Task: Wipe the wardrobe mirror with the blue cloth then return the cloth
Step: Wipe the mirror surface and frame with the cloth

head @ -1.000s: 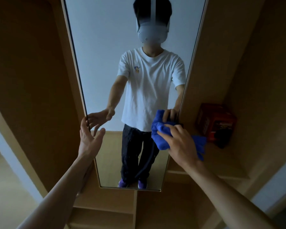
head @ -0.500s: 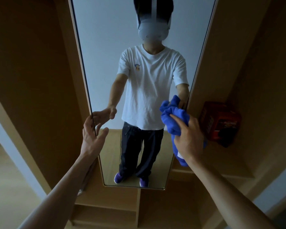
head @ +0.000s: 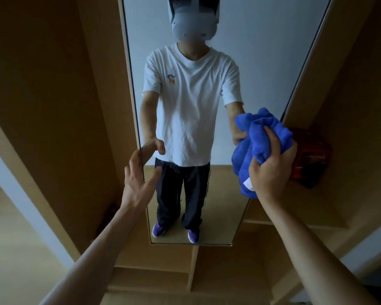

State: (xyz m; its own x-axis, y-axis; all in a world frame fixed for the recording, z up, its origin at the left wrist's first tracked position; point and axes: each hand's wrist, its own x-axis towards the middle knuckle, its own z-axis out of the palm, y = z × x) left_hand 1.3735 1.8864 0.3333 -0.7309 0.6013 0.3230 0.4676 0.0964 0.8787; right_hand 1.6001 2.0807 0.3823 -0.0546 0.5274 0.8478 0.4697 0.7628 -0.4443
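Wardrobe, open, seen from in front of the person.

1. Mirror (head: pixel 262 51): tall, narrow, upright between wooden panels (head: pixel 64 106). It reflects the person in a white T-shirt, dark trousers and purple shoes.

2. Cloth (head: pixel 260 130): blue, bunched into a loose wad, with a white tag (head: pixel 248 184) at its lower end. It is held up in front of the mirror's right edge, about halfway down the glass, and hangs below the fist. Whether it touches the glass cannot be told.

3. Right hand (head: pixel 271 170): fingers curled tight into the folds, thumb on top, gripping the cloth. The arm is stretched forward.

4. Left hand (head: pixel 139 179): at the mirror's left edge, palm turned inward, fingers straight and spread, holding nothing. The fingertips lie close to the frame; contact cannot be told. Its reflection sits just beside it in the glass.

5. Box (head: pixel 310 159): red with dark markings, standing on a shelf (head: pixel 306 208) in the compartment right of the mirror, just behind the right hand. Its print is too blurred to read.

6. Lower compartments (head: pixel 163 256): wooden, below the mirror, split by an upright divider.
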